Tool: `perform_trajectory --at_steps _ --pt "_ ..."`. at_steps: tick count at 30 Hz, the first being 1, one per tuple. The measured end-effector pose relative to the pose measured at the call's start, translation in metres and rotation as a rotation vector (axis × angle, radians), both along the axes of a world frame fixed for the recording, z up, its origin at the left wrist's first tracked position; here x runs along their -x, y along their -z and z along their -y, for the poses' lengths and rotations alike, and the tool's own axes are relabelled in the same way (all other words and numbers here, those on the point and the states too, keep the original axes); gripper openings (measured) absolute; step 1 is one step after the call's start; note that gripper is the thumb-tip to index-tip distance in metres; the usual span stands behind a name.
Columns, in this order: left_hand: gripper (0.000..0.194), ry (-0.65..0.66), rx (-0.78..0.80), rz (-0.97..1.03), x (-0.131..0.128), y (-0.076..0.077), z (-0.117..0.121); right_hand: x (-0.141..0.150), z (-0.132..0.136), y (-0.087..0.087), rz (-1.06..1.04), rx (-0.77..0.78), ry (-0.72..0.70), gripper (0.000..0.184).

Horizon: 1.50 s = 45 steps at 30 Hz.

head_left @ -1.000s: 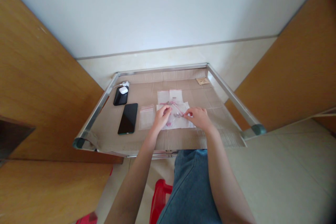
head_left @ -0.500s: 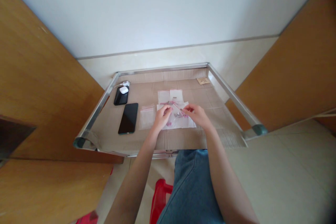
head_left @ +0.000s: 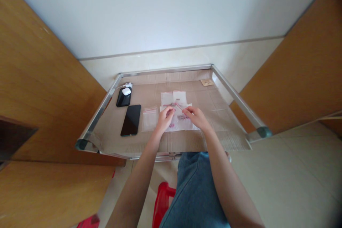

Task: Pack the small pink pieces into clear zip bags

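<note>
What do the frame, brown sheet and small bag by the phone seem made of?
The frame looks like polished metal, perhaps aluminium or steel, from its bright sheen. The brown sheet looks like matte cardboard, with fold lines and a corrugated edge. The bag looks like thin clear plastic: cardboard shows through it.

Red-striped clear bag [head_left: 150,119], blue denim jeans [head_left: 196,192], black phone [head_left: 130,120]

Phone [head_left: 130,120] left of plastic bags [head_left: 150,119], earbud case [head_left: 126,91] behind it (on second phone [head_left: 123,97])

2 hands [head_left: 166,119] [head_left: 194,117], 1 smartphone [head_left: 130,120]
</note>
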State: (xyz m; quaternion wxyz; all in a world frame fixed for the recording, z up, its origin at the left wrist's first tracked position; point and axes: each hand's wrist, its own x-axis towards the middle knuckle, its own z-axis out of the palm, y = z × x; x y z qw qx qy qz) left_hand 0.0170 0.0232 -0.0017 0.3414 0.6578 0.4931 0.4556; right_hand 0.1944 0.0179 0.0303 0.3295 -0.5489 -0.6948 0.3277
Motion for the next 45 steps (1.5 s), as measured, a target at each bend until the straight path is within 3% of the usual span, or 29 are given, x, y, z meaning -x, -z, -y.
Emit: perform_trajectory --at_steps 6,15,25,31,45 --pt "0.025 -0.079 -0.029 0.080 0.001 0.000 0.001 0.003 0.004 -0.005 -0.118 -0.045 -0.111 0.028" --pt "0.038 -0.159 0.022 0.289 0.001 0.000 0.001 0.018 0.003 0.003 -0.349 -0.143 0.111 0.023" --pt "0.046 -0.129 0.118 0.291 0.001 0.000 0.000 0.018 0.000 0.013 -0.105 -0.171 0.170 0.017" --pt "0.043 -0.054 0.136 0.255 0.002 -0.002 0.001 0.021 -0.002 0.018 -0.198 -0.160 0.044 0.026" --pt "0.037 -0.008 0.025 0.283 0.001 -0.005 0.000 0.026 -0.006 0.017 -0.197 -0.222 0.024 0.024"
